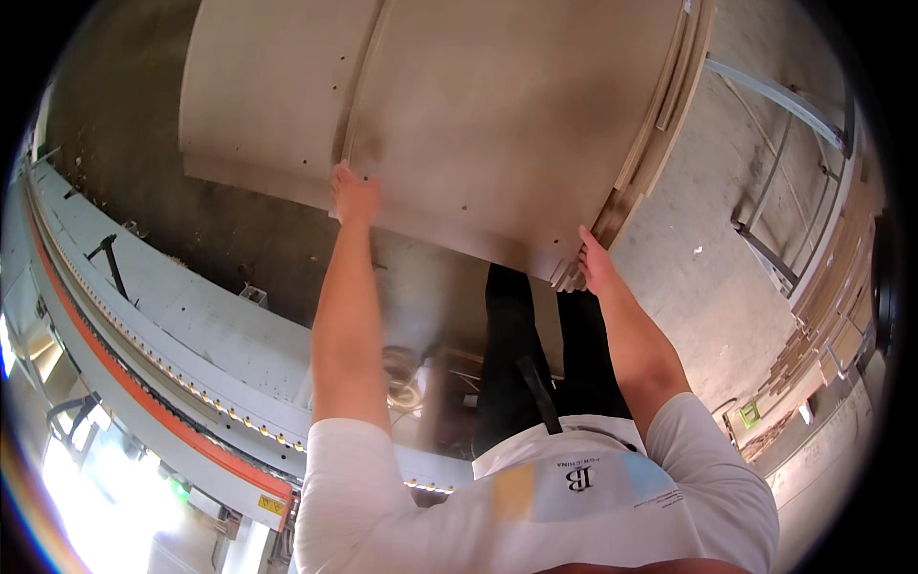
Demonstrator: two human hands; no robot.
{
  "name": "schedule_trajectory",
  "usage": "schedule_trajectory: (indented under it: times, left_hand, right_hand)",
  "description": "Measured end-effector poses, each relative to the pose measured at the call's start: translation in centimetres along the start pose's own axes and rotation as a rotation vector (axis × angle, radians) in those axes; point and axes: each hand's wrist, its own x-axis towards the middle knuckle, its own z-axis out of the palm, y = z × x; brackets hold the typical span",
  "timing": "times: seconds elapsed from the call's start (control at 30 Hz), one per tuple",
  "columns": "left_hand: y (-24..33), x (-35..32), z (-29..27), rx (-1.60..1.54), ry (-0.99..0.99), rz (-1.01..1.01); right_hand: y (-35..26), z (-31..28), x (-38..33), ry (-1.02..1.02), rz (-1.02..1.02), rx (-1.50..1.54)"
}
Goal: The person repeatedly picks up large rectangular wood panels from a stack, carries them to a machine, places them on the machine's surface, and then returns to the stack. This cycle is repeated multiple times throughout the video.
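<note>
A wide brown board with small drilled holes lies at the top of a stack in front of me. My left hand grips its near left corner, thumb spread over the face. At the near right corner, my right hand holds the board's edge, its fingers partly hidden underneath. Left of it lies another brown board, with a raised long edge between the two. Layered board edges show along the stack's right side.
A long machine with a grey bed, an orange strip and a row of small rollers curves along the left. On the right stand a grey metal frame and stacked boards. Concrete floor lies between them and the stack.
</note>
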Motion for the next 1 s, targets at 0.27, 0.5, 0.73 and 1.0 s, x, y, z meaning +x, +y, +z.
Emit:
schedule_trajectory:
  times: [0.27, 0.5, 0.73, 1.0]
  left_hand:
    - [-1.1, -0.9, 1.9, -0.105, 0.123, -0.093]
    - [-2.2, -0.9, 0.7, -0.198, 0.112, -0.094]
    - [-3.2, -3.4, 2.2, -0.556, 0.083, -0.025]
    - [6.0, -17.5, 13.5, -1.289, -0.288, -0.496]
  right_hand:
    - [1.0, -0.5, 1.3, 0.019, -0.009, 0.016]
    - [-0.3, 0.7, -0.6, 0.041, -0.029, 0.054]
    - [3.0, -1.9, 3.4, 0.079, -0.076, -0.031]
    - [3.0, -3.2, -0.6, 0.057, -0.159, -0.071]
